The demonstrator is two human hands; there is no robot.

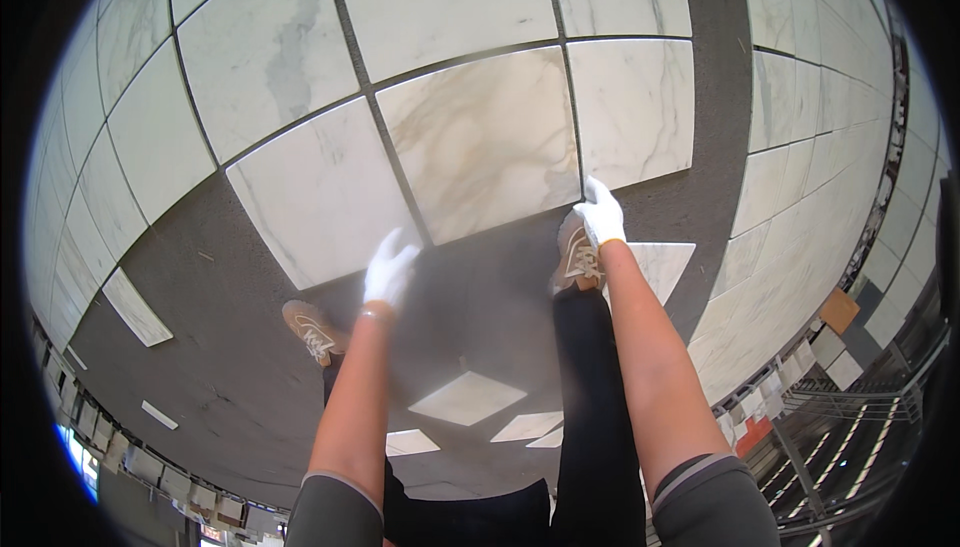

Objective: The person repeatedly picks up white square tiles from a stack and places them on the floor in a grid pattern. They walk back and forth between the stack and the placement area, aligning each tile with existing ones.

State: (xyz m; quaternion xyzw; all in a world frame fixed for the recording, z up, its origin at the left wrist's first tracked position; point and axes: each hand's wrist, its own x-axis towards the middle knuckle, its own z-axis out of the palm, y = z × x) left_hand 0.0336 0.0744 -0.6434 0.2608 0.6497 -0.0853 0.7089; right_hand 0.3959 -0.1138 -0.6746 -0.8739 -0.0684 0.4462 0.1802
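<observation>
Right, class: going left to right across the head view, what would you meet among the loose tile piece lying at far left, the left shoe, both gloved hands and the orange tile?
Loose tile piece → left shoe → left hand → right hand → orange tile.

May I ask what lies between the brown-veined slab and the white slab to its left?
In the head view, a narrow strip of grey floor separates the brown-veined slab from the white slab.

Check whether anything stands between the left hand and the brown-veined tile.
Nothing visible does. The left hand, blurred, is close to the near left corner of the brown-veined tile; the right hand is at its near right corner.
</observation>
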